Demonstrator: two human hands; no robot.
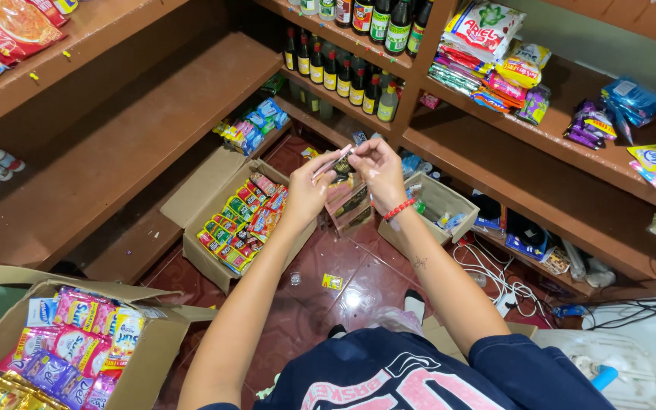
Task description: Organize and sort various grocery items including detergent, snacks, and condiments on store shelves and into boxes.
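**Two hands working a strip of sachets above a shop floor**

The left hand (307, 193) and the right hand (377, 171) meet at chest height, fingers pinched narrow on the top of a strip of small dark sachets (345, 199) that hangs down between them. Both hands grip the upper sachet from opposite sides, a hold that suits tearing or separating one packet along its seam; whether a tear has begun cannot be told. The strip hangs free in the air, over the red tiled floor (358, 281), touching nothing else. A red bead bracelet (399, 208) sits on the right wrist.

Directly below and to the left stands an open cardboard box (214, 250) packed with rows of red and yellow sachets, flaps folded outward so the contents stay reachable. A smaller open box (449, 199) lies just beyond the right hand. One yellow sachet (332, 282) lies loose on the floor. A second carton of mixed coloured sachets (77, 342) sits at the lower left. Wooden shelves (540, 190) surround the person, carrying dark sauce bottles (335, 72) and detergent packets (495, 45), grouped by kind.
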